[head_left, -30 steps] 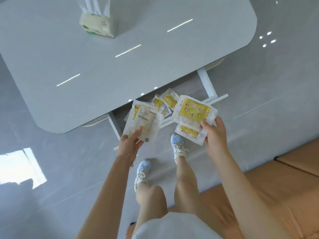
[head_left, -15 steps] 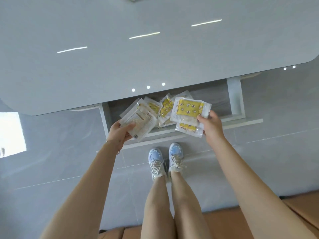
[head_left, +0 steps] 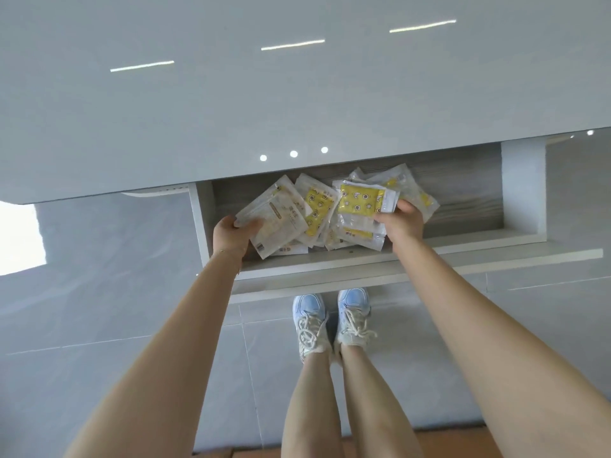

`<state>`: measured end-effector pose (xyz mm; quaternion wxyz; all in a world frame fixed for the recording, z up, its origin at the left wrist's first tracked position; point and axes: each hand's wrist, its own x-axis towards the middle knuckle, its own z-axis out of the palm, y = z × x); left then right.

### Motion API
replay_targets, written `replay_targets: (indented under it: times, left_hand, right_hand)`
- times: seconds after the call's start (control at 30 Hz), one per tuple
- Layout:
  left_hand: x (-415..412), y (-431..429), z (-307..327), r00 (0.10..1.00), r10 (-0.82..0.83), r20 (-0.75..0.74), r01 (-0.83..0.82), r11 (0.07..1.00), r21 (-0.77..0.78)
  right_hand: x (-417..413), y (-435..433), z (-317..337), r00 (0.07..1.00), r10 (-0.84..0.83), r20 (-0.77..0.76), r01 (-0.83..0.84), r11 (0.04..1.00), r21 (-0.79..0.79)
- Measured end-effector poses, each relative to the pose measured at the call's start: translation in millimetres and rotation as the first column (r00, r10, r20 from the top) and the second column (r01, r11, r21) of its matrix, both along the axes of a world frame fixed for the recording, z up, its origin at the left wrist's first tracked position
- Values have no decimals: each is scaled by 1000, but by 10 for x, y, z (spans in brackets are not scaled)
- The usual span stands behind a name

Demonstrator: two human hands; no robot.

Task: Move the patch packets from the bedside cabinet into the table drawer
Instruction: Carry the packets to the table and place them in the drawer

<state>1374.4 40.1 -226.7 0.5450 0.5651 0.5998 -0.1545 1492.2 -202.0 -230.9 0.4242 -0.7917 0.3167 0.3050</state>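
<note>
The table drawer (head_left: 380,259) stands pulled out under the grey tabletop, with a wood-grain floor. Several clear patch packets with yellow prints lie in a loose pile (head_left: 319,206) inside it. My left hand (head_left: 233,238) reaches into the drawer's left part and grips a small stack of white-backed patch packets (head_left: 276,219). My right hand (head_left: 401,221) is inside the drawer further right, closed on a stack of packets with a yellow starred front (head_left: 362,201). More packets (head_left: 416,190) lie behind that hand.
The glossy grey tabletop (head_left: 297,104) overhangs the back half of the drawer. The drawer's right part (head_left: 463,206) shows bare wood-grain floor. Below are grey floor tiles, my legs and light blue shoes (head_left: 334,322). An orange-brown surface (head_left: 446,441) shows at the bottom edge.
Both hands have moved forward and down into the drawer with their packets. The view has closed in on the drawer; the tissue pack on the table has left the frame.
</note>
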Motion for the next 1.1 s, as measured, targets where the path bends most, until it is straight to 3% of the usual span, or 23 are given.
replay_targets:
  times: [0.1,0.33,0.4,0.5,0.6,0.7,0.83,0.93,1.1]
  left_hand:
    - [20,-44,53,979,-197,-48,203,959,200]
    - [-96,-162,753,912,-409,32,385,880,278]
    - [-139,-226,1108,868,-496,-15,473,816,332]
    - [-230,-329,1667,717,-676,-168,666,595,450]
    - [-326,-410,2185,601,-754,-265,754,425,502]
    - [-514,-495,2595,540,-777,-324,793,340,506]
    - [-810,-559,3080,572,-729,-376,788,362,498]
    - [-1090,-563,3373,667,-655,-354,727,468,502]
    - [-1687,-417,3734,809,-488,-328,586,620,522]
  right_hand:
    - [-4,18,14,994,109,20,-105,984,-143]
    - [-100,69,724,880,475,-16,-469,862,-194]
    - [-150,102,1144,734,679,15,-648,707,-285]
    - [-250,208,1755,412,911,16,-824,381,-420]
    - [-346,324,2327,265,963,-48,-874,220,-433]
    - [-464,357,2807,160,979,-127,-896,90,-435]
    - [-538,408,3364,92,988,-122,-894,28,-447]
    - [-588,464,3679,60,994,-92,-887,11,-461]
    - [-834,798,4056,-91,993,-76,-847,-118,-519]
